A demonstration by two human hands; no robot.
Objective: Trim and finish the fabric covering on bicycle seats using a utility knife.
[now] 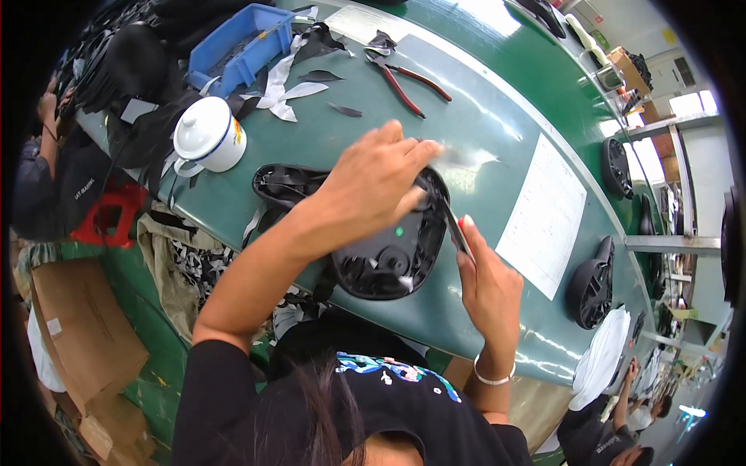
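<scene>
A black bicycle saddle (371, 268) lies upside down on the green tabletop, its narrow nose to the left and its wide hollow underside facing up. Over its far rim hangs my left hand (371, 180), fingers curled together and slightly smeared by motion. A blurred streak shows beside those fingertips; what they hold I cannot make out. At the saddle's right edge, my right hand (491, 286) grips a slim knife (457, 231), its dark blade pointing up along the rim. Something small and red shows by the fingertips.
Left of the saddle stands a white lidded mug (208, 136), with a blue bin (245, 50) and black and white scraps (284, 89) behind. Red-handled pliers (404, 84) lie at the far side. Paper sheet (544, 213) and another saddle (592, 286) are to the right.
</scene>
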